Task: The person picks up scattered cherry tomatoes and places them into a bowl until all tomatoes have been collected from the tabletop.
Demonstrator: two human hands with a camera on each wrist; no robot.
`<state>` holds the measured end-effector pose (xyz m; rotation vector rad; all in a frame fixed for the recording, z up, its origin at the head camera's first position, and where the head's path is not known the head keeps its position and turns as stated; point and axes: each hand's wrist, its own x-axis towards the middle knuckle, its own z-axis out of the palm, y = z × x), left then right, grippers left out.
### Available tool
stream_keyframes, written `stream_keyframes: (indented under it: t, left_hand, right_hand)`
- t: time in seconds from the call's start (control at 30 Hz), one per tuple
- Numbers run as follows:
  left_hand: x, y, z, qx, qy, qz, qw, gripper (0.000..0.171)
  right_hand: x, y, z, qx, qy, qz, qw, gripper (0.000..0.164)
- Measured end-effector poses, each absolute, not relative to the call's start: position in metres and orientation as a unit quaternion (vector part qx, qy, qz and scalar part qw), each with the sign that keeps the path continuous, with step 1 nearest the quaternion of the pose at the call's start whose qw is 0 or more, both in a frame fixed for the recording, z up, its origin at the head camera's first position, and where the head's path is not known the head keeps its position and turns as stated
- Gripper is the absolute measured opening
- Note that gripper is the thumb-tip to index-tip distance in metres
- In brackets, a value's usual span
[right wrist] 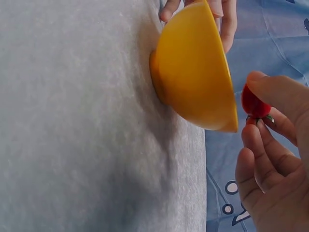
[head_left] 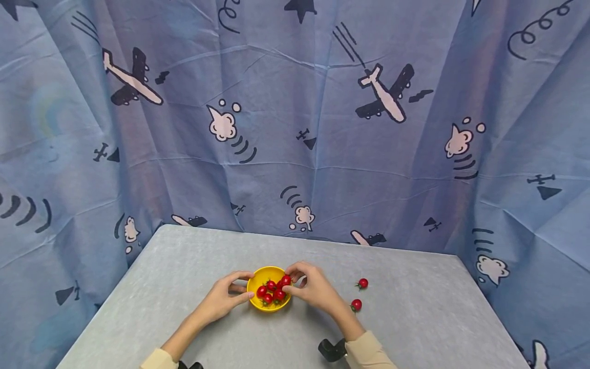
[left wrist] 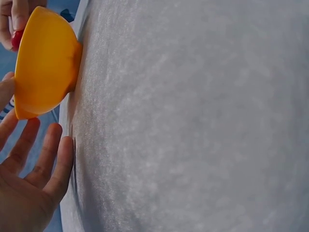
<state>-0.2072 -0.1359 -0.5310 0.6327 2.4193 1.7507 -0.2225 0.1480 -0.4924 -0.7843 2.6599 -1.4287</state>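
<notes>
A yellow bowl (head_left: 259,280) stands on the table with several red cherry tomatoes (head_left: 267,299) inside. At its left rim is my left hand (head_left: 218,301), thumb and index fingertip holding the edge while the other fingers spread out beside the bowl in the left wrist view. My right hand (head_left: 315,288) pinches a cherry tomato (right wrist: 254,102) between thumb and fingers, just over the bowl's right rim. Its green stem end points toward the fingers in the right wrist view.
Two more cherry tomatoes lie on the table to the right: a farther one (head_left: 363,283) and a nearer one (head_left: 356,305) close to the right forearm. A blue curtain (head_left: 276,154) with printed airplanes hangs behind the grey-white table (head_left: 207,251).
</notes>
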Motion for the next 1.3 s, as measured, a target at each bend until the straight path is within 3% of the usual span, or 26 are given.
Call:
stream_keyframes:
  t: [0.7, 1.3]
  left_hand:
    - [-0.207, -0.136, -0.531, 0.204, 0.793, 0.572, 0.046, 0.047]
    - [-0.208, -0.135, -0.531, 0.208, 0.799, 0.562, 0.043, 0.046]
  right_hand:
    - [-0.225, 0.149, -0.492, -0.252, 0.86, -0.445, 0.011, 0.029]
    - [-0.214, 0.221, -0.496, -0.204, 0.876, -0.435, -0.039, 0.016]
